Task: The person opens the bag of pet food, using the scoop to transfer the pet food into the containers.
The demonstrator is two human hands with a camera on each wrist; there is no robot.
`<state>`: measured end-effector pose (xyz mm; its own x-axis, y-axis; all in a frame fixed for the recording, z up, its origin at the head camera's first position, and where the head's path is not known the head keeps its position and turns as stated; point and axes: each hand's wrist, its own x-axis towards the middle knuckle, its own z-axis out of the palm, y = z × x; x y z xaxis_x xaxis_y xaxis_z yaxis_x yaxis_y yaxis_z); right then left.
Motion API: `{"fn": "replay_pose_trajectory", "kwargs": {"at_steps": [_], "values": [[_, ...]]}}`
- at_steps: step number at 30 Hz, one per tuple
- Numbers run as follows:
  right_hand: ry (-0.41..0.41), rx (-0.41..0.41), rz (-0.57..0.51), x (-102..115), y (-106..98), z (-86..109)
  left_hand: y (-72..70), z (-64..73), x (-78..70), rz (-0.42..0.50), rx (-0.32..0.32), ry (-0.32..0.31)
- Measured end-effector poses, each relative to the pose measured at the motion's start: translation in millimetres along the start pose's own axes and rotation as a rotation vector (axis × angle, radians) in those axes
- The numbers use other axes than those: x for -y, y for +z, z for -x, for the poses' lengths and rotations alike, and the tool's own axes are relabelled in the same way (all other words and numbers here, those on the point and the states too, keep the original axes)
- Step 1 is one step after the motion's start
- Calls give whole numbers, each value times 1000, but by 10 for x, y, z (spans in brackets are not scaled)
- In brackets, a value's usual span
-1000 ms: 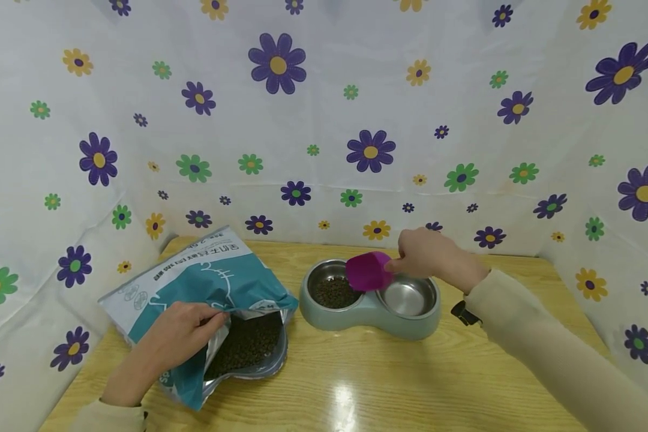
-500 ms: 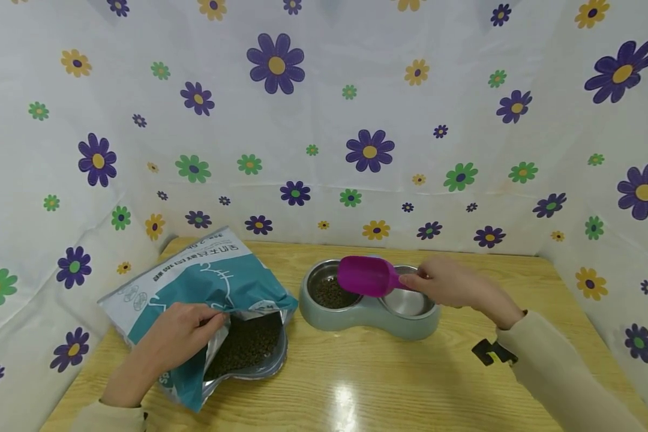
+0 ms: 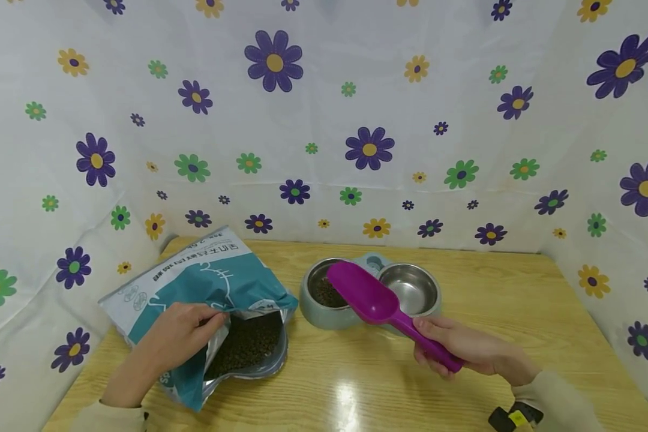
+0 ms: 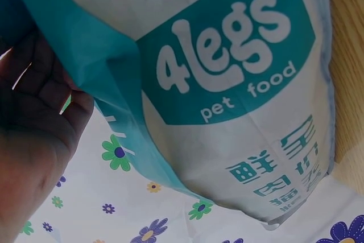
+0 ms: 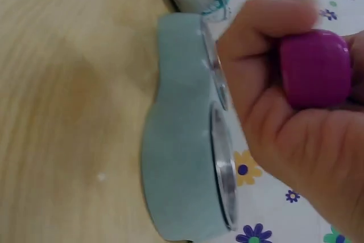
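Note:
My right hand [image 3: 464, 347] grips the handle of a magenta scoop [image 3: 369, 295], whose hollow faces up and shows no food in it. The scoop is above the front of a grey-green double pet bowl [image 3: 324, 319]. Brown kibble [image 3: 324, 293] lies in the bowl's left steel dish; the right steel dish [image 3: 410, 288] is bare. At the left, a teal and white pet food bag [image 3: 248, 264] lies open with dark kibble [image 3: 248, 345] inside. My left hand [image 3: 175, 336] pinches the upper edge of its mouth. In the right wrist view the handle end [image 5: 315, 69] sticks out of my fist.
Everything stands on a wooden table [image 3: 324, 384]. A white cloth [image 3: 324, 108] with printed flowers hangs behind it and at both sides. A black band [image 3: 515, 417] is around my right wrist.
My right hand has drawn back toward me and to the right with the scoop, which has turned from tipped over to hollow side up. The left hand and the bag stay put.

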<state>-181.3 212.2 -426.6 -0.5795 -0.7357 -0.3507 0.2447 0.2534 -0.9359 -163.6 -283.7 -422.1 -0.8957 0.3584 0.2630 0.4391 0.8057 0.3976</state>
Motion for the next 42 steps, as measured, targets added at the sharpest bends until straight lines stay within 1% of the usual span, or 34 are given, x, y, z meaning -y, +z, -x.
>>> {"fn": "replay_pose_trajectory", "kwargs": {"at_steps": [3, 5, 10, 13, 15, 19, 22, 24, 26, 29, 33, 37, 42], "values": [[-1, -14, -25, -50, 88, -25, -12, -3, -11, -3, -1, -5], [-7, -21, -23, -66, 154, -49, -18, -3, -16, -6, 0, -8], [-1, 3, 67, -64, 375, -143, -18, -7, -24, -15, 1, -12], [17, -22, 149, -27, 543, -219, -18, -10, -31, -20, 1, -13], [30, -58, 196, 4, 650, -269, -19, -13, -38, -23, -6, 0], [61, -125, 254, 72, 830, -370, -7, -19, -54, -28, -34, 68], [81, -147, 288, 137, 934, -461, 6, -19, -63, -38, -55, 106], [82, -154, 336, 201, 994, -523, 6, -15, -63, -43, -60, 105], [84, -159, 404, 280, 1048, -583, -3, -14, -57, -53, -64, 101], [101, -177, 547, 424, 1136, -668, -33, -16, -35, -72, -84, 104], [162, -178, 697, 622, 1273, -777, -76, -26, 18, -110, -124, 116], [191, -143, 751, 762, 1348, -885, -95, -39, 47, -123, -129, 119], [193, -104, 740, 793, 1366, -985, -75, -24, 44, -72, -98, 111]]}}
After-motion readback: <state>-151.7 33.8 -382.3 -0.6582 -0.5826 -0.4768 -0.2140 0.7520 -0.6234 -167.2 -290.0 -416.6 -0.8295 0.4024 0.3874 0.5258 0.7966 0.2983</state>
